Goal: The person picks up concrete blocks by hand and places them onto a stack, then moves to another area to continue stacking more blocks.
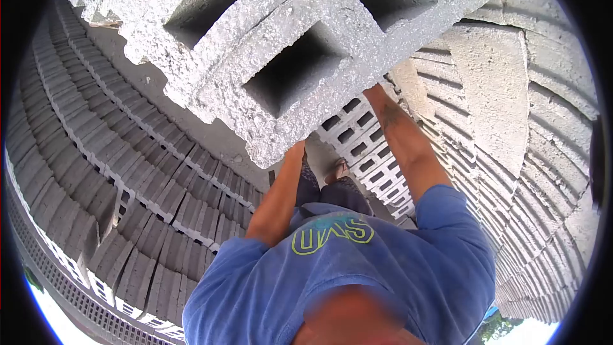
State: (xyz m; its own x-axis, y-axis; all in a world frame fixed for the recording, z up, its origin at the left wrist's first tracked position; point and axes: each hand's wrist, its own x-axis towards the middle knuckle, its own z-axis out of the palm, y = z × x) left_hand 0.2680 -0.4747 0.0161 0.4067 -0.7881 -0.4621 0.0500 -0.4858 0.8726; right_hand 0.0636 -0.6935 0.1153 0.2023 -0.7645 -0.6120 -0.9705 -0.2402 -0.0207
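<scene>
A rough grey hollow concrete block (367, 48) fills the upper middle, very close to the camera. Dark openings show in its top, and more block edges press against its far side. From the left, my left forearm (281, 188) runs up and disappears behind the block's near lower corner. My right forearm (408, 144) reaches up on the other side and is covered at the wrist by the block's near edge. Both hands are hidden behind it, so their grip does not show.
Long stacked rows of concrete blocks (147, 198) curve along the left. A tall stack of block faces (488, 83) rises on the right. Blocks with rows of openings (367, 153) lie lower, beside my legs. A narrow strip of ground (217, 137) runs between the stacks.
</scene>
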